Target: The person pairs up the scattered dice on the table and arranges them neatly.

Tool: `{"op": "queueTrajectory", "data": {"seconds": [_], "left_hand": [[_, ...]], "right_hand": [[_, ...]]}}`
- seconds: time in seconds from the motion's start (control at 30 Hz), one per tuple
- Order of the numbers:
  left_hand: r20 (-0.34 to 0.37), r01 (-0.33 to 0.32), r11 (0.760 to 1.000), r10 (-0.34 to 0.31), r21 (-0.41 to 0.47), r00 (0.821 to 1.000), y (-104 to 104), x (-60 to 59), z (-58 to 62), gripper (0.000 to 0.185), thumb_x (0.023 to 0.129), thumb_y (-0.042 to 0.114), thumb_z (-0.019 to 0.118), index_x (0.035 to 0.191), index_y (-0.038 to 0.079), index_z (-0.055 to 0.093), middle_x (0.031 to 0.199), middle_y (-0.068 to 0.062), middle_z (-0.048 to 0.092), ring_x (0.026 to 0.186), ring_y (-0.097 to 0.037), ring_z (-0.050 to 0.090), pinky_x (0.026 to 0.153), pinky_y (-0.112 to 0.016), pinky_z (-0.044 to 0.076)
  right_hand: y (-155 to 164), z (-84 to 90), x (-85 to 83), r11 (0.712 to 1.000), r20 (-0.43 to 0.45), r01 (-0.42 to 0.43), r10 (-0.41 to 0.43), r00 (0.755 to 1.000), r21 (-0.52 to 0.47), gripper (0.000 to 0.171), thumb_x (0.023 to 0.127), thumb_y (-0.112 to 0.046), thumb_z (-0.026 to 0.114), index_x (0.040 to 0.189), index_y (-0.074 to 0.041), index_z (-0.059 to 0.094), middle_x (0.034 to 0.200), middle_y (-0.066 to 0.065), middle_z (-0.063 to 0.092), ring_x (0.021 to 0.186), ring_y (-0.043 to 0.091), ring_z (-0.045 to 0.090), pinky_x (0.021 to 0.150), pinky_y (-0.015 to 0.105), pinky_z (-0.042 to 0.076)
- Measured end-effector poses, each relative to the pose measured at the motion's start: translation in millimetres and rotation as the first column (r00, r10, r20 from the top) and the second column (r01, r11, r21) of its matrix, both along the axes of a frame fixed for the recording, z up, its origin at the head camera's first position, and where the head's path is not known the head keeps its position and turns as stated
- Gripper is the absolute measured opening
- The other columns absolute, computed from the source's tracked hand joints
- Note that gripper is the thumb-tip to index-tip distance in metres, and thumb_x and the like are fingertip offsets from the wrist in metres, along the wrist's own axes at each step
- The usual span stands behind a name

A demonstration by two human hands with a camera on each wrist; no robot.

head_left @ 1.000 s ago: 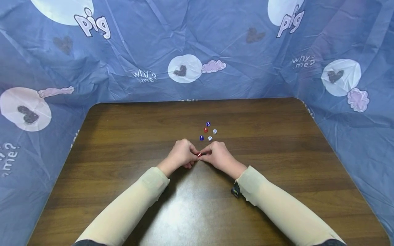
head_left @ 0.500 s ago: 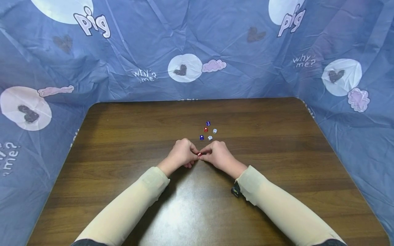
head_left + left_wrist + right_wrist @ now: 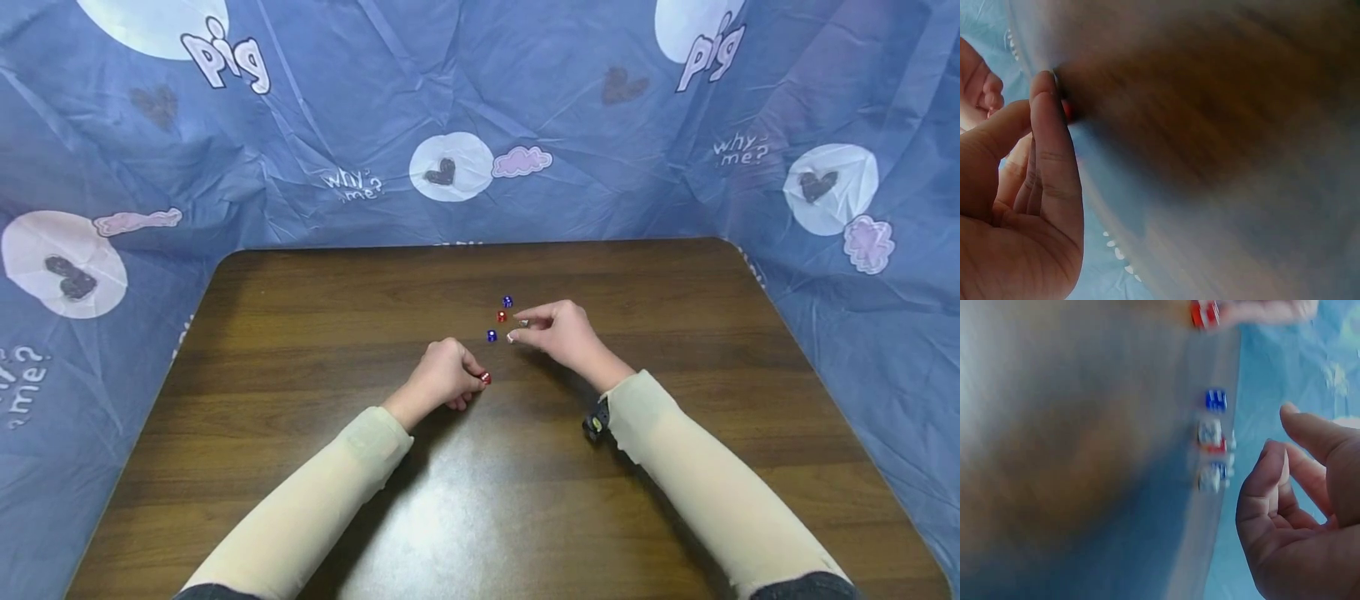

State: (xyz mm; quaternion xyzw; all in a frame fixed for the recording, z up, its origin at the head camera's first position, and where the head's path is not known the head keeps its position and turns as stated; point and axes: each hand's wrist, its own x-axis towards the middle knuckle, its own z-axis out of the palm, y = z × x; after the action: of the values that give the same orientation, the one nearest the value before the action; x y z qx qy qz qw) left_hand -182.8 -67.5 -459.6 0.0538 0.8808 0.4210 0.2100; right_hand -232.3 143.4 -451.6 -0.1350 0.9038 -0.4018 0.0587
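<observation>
While left hand (image 3: 442,379) pinches red die (image 3: 486,377) at fingertips, low over tabletop (image 3: 300,333) middle, right hand (image 3: 562,333) reaches, fingers loosely parted, holding nothing, to die cluster (image 3: 504,318) toward far edge, likely choosing one.

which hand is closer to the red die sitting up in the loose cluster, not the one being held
Right. The right hand reaches into the cluster, its fingertips just right of that red die. The left hand sits nearer the person, pinching the other red die.
</observation>
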Motion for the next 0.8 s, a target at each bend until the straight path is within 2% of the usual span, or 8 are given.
{"op": "queueTrajectory", "data": {"seconds": [0.17,0.3,0.6,0.7,0.8], "left_hand": [[0.005,-0.004,1.000,0.004,0.000,1.000,-0.1,0.1,0.9,0.006,0.075,0.008,0.074,0.081,0.008,0.073,0.055,-0.010,0.062,0.045,-0.022,0.061,0.041,-0.033,0.052],[0.012,-0.001,1.000,0.001,0.008,1.000,0.4,-0.3,1.8,0.007,0.075,0.008,0.074,0.082,0.007,0.073,0.055,-0.011,0.062,0.045,-0.023,0.061,0.041,-0.033,0.052],[0.011,-0.006,1.000,0.005,0.026,1.000,-1.8,-0.2,-2.9,0.008,0.075,0.009,0.074,0.082,0.008,0.073,0.055,-0.010,0.062,0.046,-0.023,0.061,0.041,-0.033,0.052],[0.013,-0.005,1.000,0.005,0.028,1.000,-2.0,-0.7,-3.9,0.007,0.075,0.009,0.075,0.082,0.008,0.073,0.055,-0.010,0.062,0.046,-0.024,0.062,0.041,-0.033,0.052],[0.010,-0.002,1.000,0.001,0.028,1.000,-2.0,-1.0,-4.1,0.007,0.075,0.010,0.075,0.082,0.009,0.073,0.056,-0.011,0.062,0.046,-0.024,0.062,0.041,-0.033,0.052]], "right_hand": [[6.8,1.1,-24.1,0.999,0.047,0.009,-0.010,0.999,0.038,0.036,0.074,-0.039,0.074,0.103,-0.018,0.070,0.069,0.001,0.062,0.059,0.014,0.051,0.050,0.029,0.044],[3.7,-1.6,-37.3,0.997,0.037,-0.009,0.006,0.999,0.082,0.032,0.074,-0.037,0.075,0.100,-0.020,0.071,0.072,-0.001,0.061,0.062,0.015,0.048,0.052,0.030,0.042],[-9.8,-14.6,-54.0,0.985,0.078,-0.067,0.055,0.995,0.157,0.032,0.071,-0.037,0.077,0.099,-0.022,0.072,0.077,-0.007,0.064,0.063,0.013,0.043,0.053,0.028,0.040],[-11.8,-15.7,-56.4,0.981,0.088,-0.078,0.063,0.994,0.176,0.031,0.072,-0.035,0.077,0.100,-0.023,0.071,0.071,-0.002,0.062,0.060,0.014,0.041,0.052,0.029,0.038],[-12.7,-15.8,-58.3,0.979,0.090,-0.085,0.070,0.993,0.184,0.030,0.072,-0.036,0.076,0.099,-0.024,0.071,0.078,-0.004,0.065,0.062,0.014,0.043,0.055,0.028,0.038]]}}
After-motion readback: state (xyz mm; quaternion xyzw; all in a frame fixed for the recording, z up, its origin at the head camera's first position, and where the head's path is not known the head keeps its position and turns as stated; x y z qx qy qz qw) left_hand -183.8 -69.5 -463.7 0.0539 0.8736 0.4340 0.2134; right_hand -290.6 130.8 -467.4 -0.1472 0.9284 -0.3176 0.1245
